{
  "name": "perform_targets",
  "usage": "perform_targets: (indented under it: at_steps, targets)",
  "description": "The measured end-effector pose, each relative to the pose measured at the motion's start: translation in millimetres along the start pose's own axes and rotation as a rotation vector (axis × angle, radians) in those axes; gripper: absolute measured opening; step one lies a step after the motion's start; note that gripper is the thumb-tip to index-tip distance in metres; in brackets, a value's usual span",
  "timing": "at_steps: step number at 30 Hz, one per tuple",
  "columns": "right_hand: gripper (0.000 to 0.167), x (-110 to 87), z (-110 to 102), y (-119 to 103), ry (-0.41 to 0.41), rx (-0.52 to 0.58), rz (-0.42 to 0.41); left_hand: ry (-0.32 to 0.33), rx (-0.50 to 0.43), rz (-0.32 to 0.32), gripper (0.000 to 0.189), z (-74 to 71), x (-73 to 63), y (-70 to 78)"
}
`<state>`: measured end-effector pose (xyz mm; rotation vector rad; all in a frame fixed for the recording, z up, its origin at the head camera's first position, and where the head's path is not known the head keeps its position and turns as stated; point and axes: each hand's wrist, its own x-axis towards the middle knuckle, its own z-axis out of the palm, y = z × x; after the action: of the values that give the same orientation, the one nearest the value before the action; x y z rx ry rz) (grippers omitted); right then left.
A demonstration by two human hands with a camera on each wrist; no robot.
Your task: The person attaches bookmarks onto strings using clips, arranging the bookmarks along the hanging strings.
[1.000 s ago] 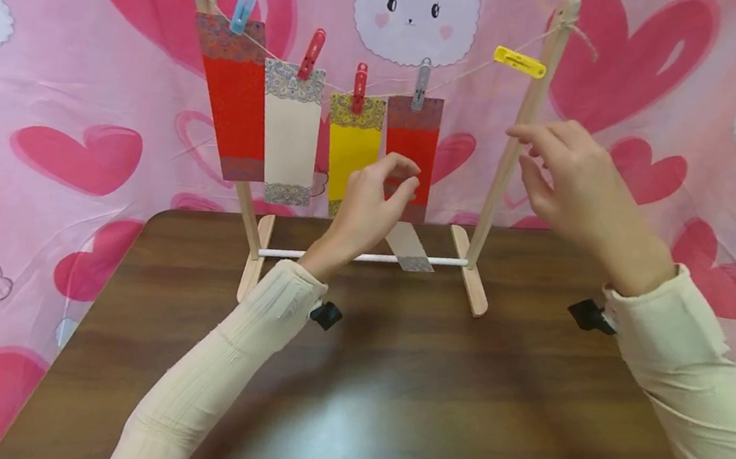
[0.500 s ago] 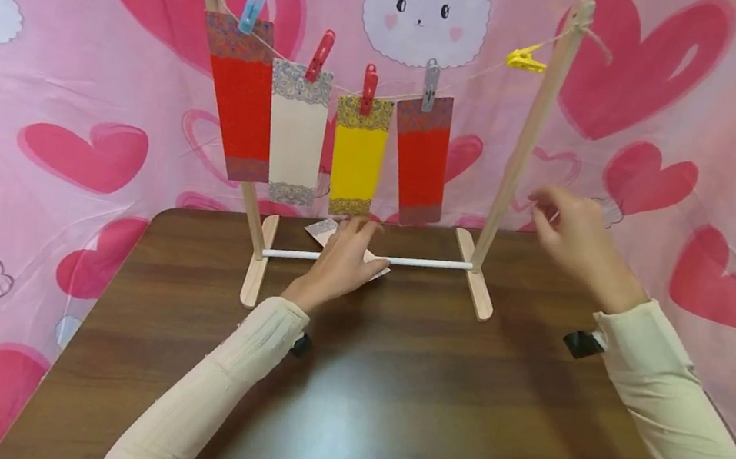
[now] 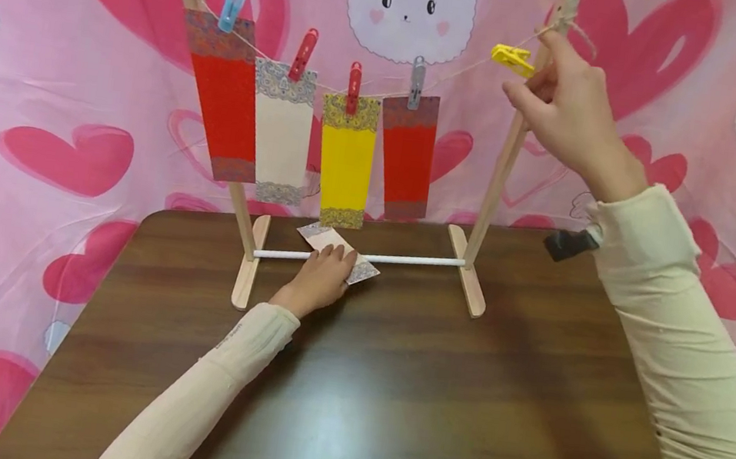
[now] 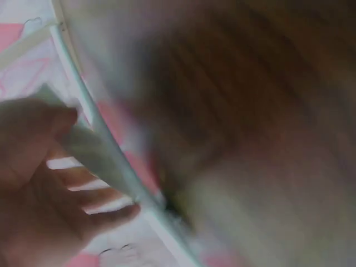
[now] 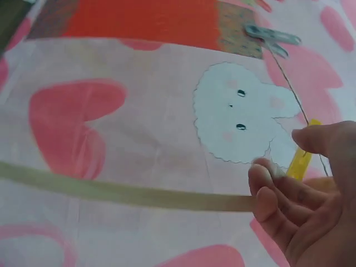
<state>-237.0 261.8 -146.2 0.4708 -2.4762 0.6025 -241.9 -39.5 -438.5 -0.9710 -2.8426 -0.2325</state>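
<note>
My left hand is at the white strip with patterned ends, which lies aslant across the stand's low white bar. In the left wrist view, the strip runs between the thumb and the fingers. Whether it is paper or cloth I cannot tell. Up at the right end of the string, my right hand is spread around a yellow clothespin, index finger above and thumb below. The right wrist view shows the thumb overlapping the clothespin, fingers apart; no firm grip shows.
Hanging from the string are a red strip, a white one, a yellow one and another red one, each under a clothespin. Wooden posts carry the string. The brown table spreads in front.
The left hand went down and left to the stand's bar with the white strip, which now lies slanted. The right hand dipped, then rose to the yellow clothespin.
</note>
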Motion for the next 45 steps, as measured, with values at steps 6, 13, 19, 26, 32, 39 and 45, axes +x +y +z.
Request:
perform_targets:
  at_steps: [6,13,19,26,32,39,45]
  targets:
    - [0.04,2.6,0,-9,-0.076,0.06,0.091,0.269,0.059,0.104,0.03,-41.7,-23.1,16.1]
    - [0.045,-12.8,1,-7,-0.064,0.073,0.136,0.369,-0.808,0.004,0.038,-118.1,-49.9,30.9]
    - [0.045,-24.3,6,3,-0.061,0.094,0.144,0.212,-1.511,0.08,0.022,-123.1,-56.1,26.3]
    - [0.047,-26.3,7,2,-0.052,0.069,0.116,-0.01,-1.564,0.375,0.04,-119.1,-53.3,25.8]
    - [0.045,-24.5,6,0,-0.014,0.015,0.077,0.236,-1.488,0.261,0.016,-117.7,-28.0,40.3]
    - [0.04,-23.6,4,-1,0.041,0.145,0.15,0.389,-1.383,0.127,0.044,-117.8,16.4,54.8]
    - [0.032,-21.6,-2,-2,0.134,0.354,0.109,0.483,-1.341,0.144,0.031,-123.7,40.2,56.0]
